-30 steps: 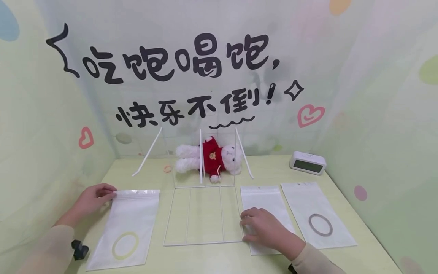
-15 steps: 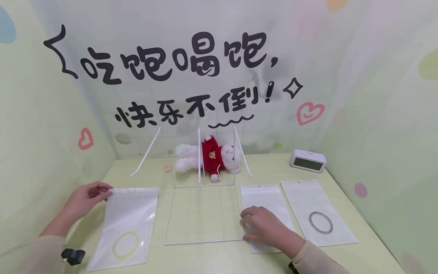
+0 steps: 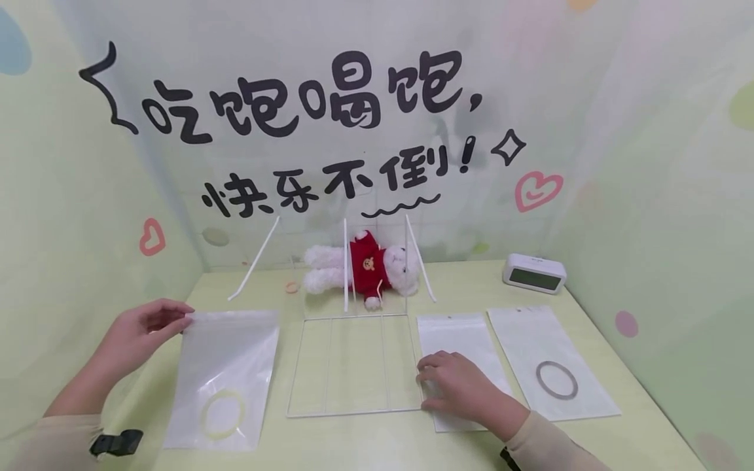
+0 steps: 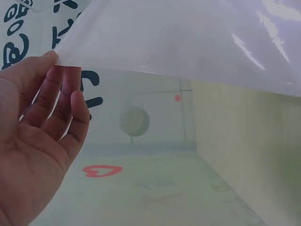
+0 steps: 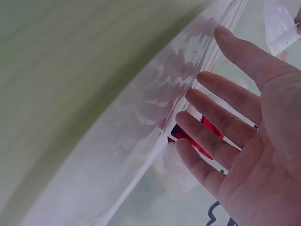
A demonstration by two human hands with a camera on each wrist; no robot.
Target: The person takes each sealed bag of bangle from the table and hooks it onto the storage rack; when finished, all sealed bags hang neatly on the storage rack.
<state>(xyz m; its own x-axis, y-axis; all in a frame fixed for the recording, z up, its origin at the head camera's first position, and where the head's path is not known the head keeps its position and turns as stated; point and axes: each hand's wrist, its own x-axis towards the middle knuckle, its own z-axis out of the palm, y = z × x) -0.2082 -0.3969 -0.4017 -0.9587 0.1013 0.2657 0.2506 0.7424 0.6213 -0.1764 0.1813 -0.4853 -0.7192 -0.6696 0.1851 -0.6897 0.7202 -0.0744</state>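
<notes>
My left hand (image 3: 138,333) pinches the top left corner of a white zip bag (image 3: 226,347) between thumb and fingers. That corner is raised off the table, as the left wrist view of the bag (image 4: 178,42) shows. A yellow ring (image 3: 223,393) shows near the bag's lower end; whether it is inside or printed, I cannot tell. Over a second white zip bag (image 3: 456,332) lies my right hand (image 3: 465,389), its fingertips by the bag's left edge. In the right wrist view its fingers are loosely extended and pinch nothing; whether they touch the bag is unclear.
Between the bags stands a white wire rack (image 3: 356,413) with slanted upright prongs (image 3: 345,261). Behind it lies a plush toy (image 3: 368,268) in red. A third bag with a grey ring (image 3: 538,376) lies far right, a white digital clock (image 3: 535,273) behind it.
My left hand has raised the top of the left bag, and the bag has shifted slightly away from me with its yellow ring. The right hand stays nearly where it was.
</notes>
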